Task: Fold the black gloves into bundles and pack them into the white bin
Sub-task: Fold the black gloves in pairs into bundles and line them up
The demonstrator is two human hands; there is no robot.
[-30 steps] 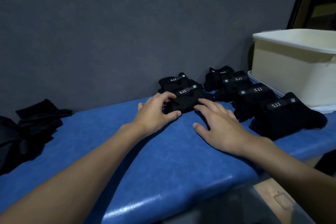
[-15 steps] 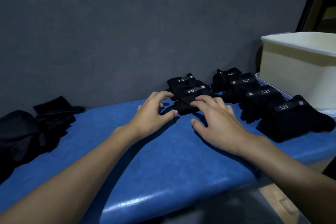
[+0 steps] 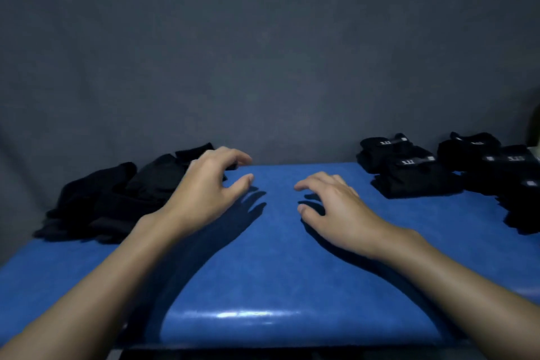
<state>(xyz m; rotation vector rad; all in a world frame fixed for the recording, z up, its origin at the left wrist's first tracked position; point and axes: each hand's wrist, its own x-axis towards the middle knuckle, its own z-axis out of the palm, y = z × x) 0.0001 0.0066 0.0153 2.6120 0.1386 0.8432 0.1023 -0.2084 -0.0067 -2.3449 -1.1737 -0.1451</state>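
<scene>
unfolded black gloves (image 3: pixel 111 199) lay in a loose pile at the table's far left, near the wall. folded bundles (image 3: pixel 409 175) with white labels sat in rows at far right, some cut off by the frame edge. left hand (image 3: pixel 204 187) hovered in front of the pile's right end, fingers loosely curled, holding nothing. right hand (image 3: pixel 336 204) was mid-table, apart from the bundles, fingers relaxed and bent, empty; couldn't tell if fingertips touched the surface. blue table (image 3: pixel 263 272), grey wall (image 3: pixel 263 52) behind.
</scene>
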